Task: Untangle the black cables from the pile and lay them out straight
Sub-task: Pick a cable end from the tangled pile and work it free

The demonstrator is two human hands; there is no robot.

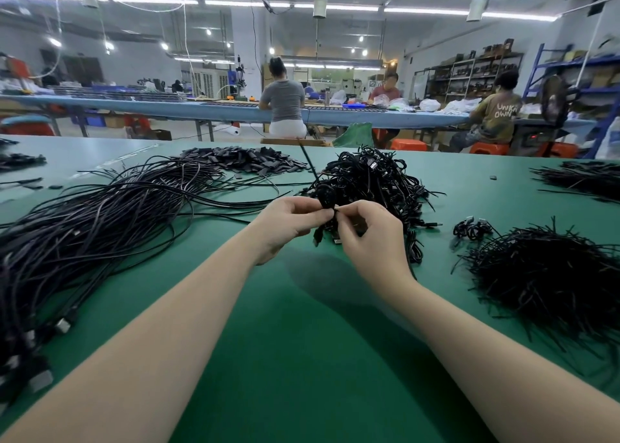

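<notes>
Left hand (288,222): fingers curled, gripping small coiled black cable bundle (326,196).
Right hand (369,232): beside bundle, pinching its tie.
Tangled black cable pile (372,177): just behind bundle.

Two bare forearms enter from the lower edge of the head view, one from each lower corner. No sleeve, cuff, glove, watch, bracelet or ring shows on either arm. The left hand (288,222) and the right hand (370,237) are both uncovered from fingertips to wrist. The fingernails that show are short and unpainted. The forearms are slender and smooth, with no markings, tape or bandage visible on them.
</notes>
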